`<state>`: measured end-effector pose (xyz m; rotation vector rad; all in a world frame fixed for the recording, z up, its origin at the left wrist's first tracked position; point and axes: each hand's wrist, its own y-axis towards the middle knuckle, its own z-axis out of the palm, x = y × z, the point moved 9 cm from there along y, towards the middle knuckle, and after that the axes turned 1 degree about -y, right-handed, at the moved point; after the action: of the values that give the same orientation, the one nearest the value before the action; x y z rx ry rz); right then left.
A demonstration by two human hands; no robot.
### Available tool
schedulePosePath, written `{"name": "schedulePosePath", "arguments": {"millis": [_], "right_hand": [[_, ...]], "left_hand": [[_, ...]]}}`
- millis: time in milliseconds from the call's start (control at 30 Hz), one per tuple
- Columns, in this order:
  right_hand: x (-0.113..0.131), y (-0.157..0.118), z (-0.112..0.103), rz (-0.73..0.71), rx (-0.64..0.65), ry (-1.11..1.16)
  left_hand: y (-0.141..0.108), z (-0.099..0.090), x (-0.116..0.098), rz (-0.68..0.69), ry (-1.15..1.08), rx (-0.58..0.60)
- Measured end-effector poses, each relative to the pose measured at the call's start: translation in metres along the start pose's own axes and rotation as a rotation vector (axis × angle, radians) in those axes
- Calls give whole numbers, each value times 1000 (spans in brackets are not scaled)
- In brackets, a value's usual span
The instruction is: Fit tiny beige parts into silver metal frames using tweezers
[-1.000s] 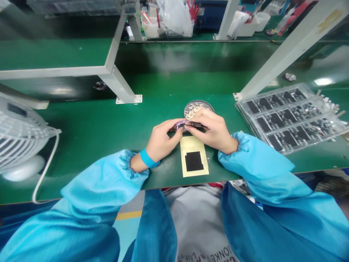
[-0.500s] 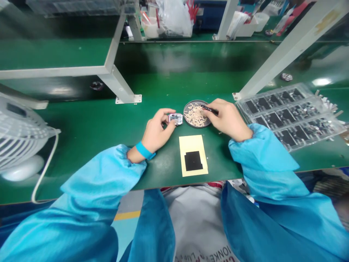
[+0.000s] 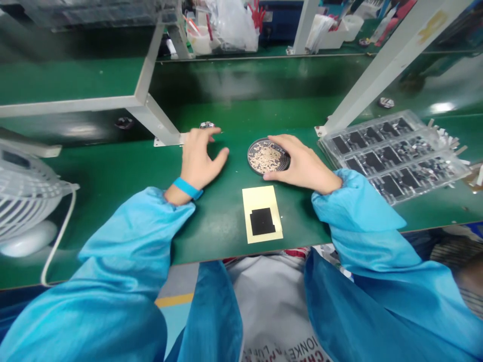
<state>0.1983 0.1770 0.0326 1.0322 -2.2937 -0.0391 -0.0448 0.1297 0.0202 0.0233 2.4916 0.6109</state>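
Observation:
A round dark dish (image 3: pixel 264 157) full of small pale and dark bits stands on the green table. My right hand (image 3: pixel 298 163) grips its right rim between thumb and fingers. My left hand (image 3: pixel 199 158), with a blue wristband, is to the left of the dish, thumb and fingers apart and nothing between them. Just behind its fingertips lies a small shiny object (image 3: pixel 207 124), partly covered by them. Nearer the front edge is a yellow sheet (image 3: pixel 257 196) bearing a black square piece (image 3: pixel 262 221). The black pen-like tool is out of sight.
Clear plastic trays (image 3: pixel 381 156) with dark parts lie at the right. A white fan (image 3: pixel 26 196) with a cable stands at the left. Metal shelf legs (image 3: pixel 160 120) rise behind my hands. A small object (image 3: pixel 386 102) sits at the back right.
The small shiny object has left my left hand's grip and lies farther back; that hand has moved left and opened. My right hand no longer shows the black tool and has taken hold of the dish.

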Motion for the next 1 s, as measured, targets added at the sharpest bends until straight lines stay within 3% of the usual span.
{"name": "schedulePosePath", "arguments": {"millis": [133, 233, 367, 633, 800, 1000], "right_hand": [[-6, -2, 8, 64, 115, -37], [-9, 0, 8, 82, 118, -57], [-7, 2, 3, 69, 93, -28], [8, -7, 6, -40, 180, 16], [3, -4, 1, -6, 129, 21], [7, -8, 14, -63, 226, 39]], "left_hand": [[-33, 32, -46, 125, -15, 385], [-47, 50, -54, 175, -10, 588], [-45, 52, -46, 145, 0, 588], [-41, 51, -44, 138, -11, 531], [-42, 51, -44, 143, -30, 575], [-45, 54, -44, 126, -27, 604]]}}
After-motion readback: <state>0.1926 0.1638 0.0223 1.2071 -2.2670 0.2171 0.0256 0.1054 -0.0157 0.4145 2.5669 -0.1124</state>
